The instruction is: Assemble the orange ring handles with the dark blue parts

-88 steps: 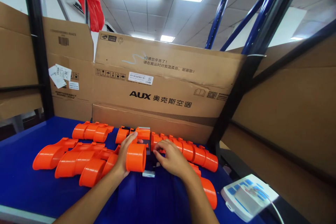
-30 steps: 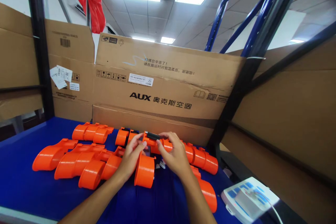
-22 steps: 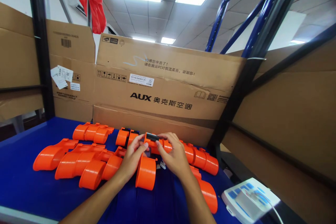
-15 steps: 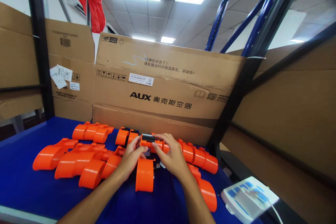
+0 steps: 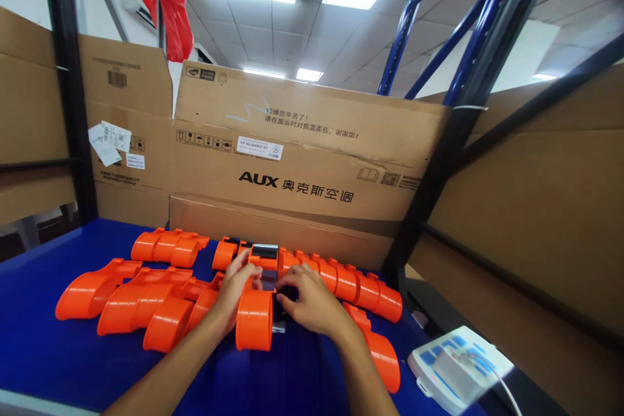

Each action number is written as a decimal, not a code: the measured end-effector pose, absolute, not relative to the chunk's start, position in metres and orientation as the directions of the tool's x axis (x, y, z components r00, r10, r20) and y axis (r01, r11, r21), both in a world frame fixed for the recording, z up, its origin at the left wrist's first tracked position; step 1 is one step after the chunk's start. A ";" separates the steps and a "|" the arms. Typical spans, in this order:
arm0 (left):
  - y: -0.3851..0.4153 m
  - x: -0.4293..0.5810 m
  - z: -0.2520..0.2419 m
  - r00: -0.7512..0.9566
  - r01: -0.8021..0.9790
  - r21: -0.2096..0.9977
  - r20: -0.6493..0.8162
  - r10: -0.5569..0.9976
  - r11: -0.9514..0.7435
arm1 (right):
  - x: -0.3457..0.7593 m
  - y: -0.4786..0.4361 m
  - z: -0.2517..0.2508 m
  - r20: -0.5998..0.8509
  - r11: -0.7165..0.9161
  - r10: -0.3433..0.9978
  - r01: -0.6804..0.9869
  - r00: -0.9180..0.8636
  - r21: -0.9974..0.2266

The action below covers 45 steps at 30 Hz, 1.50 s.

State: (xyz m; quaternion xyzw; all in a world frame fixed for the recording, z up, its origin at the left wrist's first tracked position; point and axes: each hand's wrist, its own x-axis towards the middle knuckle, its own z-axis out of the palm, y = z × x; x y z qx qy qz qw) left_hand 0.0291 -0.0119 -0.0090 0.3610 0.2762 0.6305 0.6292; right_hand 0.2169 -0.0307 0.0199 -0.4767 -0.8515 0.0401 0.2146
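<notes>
My left hand [image 5: 234,292] grips an orange plastic tape dispenser [image 5: 255,318] that stands on the blue table [image 5: 43,351], its round end facing me. A dark insert [image 5: 264,251] sits at the top of the dispenser. My right hand [image 5: 309,302] is curled on the dispenser's right side, its fingertips pressed at a dark gap by the body; what they pinch is hidden. A small metal piece [image 5: 278,326] lies under the dispenser.
Several more orange dispensers lie in a group at left [image 5: 131,305], a cluster behind [image 5: 168,247] and a row at right [image 5: 351,283]. Cardboard boxes [image 5: 302,162] wall the back. A white device with blue buttons [image 5: 455,364] sits at lower right.
The dispenser was raised and tilted between both hands, and has come down onto the table. My right hand dropped from its top to its right side.
</notes>
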 end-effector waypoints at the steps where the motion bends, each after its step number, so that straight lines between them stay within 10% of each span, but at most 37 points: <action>1: -0.012 0.029 -0.009 0.065 -0.599 0.799 0.114 0.991 -0.053 | 0.216 -0.032 0.020 0.311 0.540 0.832 0.797 -0.459 -0.270; 19: -0.014 0.031 -0.013 0.104 -0.587 0.808 0.147 0.984 -0.059 | 0.215 -0.027 0.014 0.426 0.530 0.817 0.796 -0.388 -0.292; 30: -0.009 0.032 -0.014 0.149 -0.515 0.852 0.199 0.969 -0.096 | 0.219 -0.016 0.019 0.586 0.560 0.809 0.363 -0.046 -0.745; 45: -0.013 0.033 -0.011 0.101 -0.388 0.887 0.310 0.945 -0.250 | 0.210 -0.026 0.019 0.648 0.645 0.726 0.557 -0.231 -0.523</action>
